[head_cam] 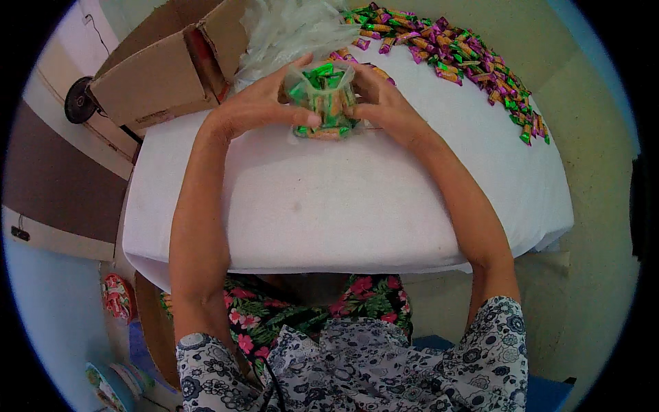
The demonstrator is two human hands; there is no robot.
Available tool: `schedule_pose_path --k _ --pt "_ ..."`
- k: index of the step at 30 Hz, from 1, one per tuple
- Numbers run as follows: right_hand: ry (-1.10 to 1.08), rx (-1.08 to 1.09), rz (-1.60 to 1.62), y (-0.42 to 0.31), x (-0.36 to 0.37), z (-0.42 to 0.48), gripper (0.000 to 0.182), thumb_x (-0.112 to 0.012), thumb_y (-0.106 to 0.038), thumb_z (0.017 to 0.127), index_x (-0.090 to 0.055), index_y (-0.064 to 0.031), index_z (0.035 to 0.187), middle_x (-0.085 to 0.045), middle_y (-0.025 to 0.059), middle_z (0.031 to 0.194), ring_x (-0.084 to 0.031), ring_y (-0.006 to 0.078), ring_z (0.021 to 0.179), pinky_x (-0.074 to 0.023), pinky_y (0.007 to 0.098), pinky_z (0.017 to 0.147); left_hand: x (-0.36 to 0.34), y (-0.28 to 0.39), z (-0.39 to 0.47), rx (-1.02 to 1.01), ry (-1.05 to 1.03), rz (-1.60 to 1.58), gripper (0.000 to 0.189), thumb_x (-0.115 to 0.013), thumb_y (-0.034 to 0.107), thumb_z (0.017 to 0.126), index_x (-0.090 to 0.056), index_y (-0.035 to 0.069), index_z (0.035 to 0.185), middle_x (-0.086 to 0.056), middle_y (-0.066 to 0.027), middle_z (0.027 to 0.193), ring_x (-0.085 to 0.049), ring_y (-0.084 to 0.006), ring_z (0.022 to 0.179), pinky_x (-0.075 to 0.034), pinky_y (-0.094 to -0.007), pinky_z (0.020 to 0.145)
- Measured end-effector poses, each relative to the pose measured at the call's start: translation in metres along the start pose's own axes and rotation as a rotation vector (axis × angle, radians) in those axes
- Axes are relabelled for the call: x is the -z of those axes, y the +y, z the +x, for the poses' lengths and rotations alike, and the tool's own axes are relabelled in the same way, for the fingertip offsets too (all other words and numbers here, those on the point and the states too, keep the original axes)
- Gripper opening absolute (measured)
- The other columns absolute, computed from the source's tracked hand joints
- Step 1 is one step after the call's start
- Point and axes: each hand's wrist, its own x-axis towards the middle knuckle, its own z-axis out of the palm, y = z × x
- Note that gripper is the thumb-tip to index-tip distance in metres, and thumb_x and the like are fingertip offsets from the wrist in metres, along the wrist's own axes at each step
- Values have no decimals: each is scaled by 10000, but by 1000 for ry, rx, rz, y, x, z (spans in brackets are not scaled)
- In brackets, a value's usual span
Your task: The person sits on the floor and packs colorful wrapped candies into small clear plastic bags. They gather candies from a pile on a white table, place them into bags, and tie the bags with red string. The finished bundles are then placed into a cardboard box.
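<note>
A clear plastic bag [329, 105] filled with green-wrapped sweets stands upright on the white-covered table [334, 206], its mouth open at the top. My left hand [265, 103] grips the bag from the left side, thumb across its front. From the right, my right hand [383, 103] holds the same bag, fingers partly hidden behind it. Just behind the hands lie a few loose wrapped sweets [381, 73]. A long heap of green and purple wrapped sweets [463, 56] curves along the far right edge of the table.
An open cardboard box [154, 77] stands at the back left. Beside it lies a pile of clear plastic bags [296, 33]. A dark round fan [80, 100] is beyond the box. Lower left, on the floor, are a red container [118, 298] and a light blue basin [105, 386].
</note>
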Motion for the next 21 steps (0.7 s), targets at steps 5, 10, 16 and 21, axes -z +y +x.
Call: schedule_pose_path --k 5,10,16,21 --pt "49 -92 -168 -5 0 2 716 -666 -50 817 -375 -52 1471 -587 159 1274 -536 257 1224 -424 369 1032 -12 6 4 44 63 -95 999 -854 295 684 -351 40 1508 -560 -134 1358 -524 -224 1247 -356 -350 1095" --pt "189 129 -248 2 8 6 617 -694 -95 825 -478 -93 1403 -579 131 1316 -532 241 1246 -410 388 1068 -18 3 11 16 210 -166 868 -843 212 718 -425 40 1459 -626 -97 1265 -572 -198 1174 -397 -322 1050" --pt "230 517 -716 -22 11 4 478 -724 -173 815 -609 -143 1278 -531 94 1398 -460 275 1321 -384 401 1101 -18 5 11 15 245 -116 794 -847 189 706 -495 33 1400 -639 -86 1234 -589 -192 1138 -408 -311 1030" --pt "189 478 -708 -13 11 1 311 -709 -109 845 -687 -129 1155 -566 69 1369 -495 238 1284 -374 379 1093 -19 16 7 -22 177 -40 797 -830 195 731 -473 21 1421 -633 -93 1236 -587 -191 1140 -413 -310 1021"
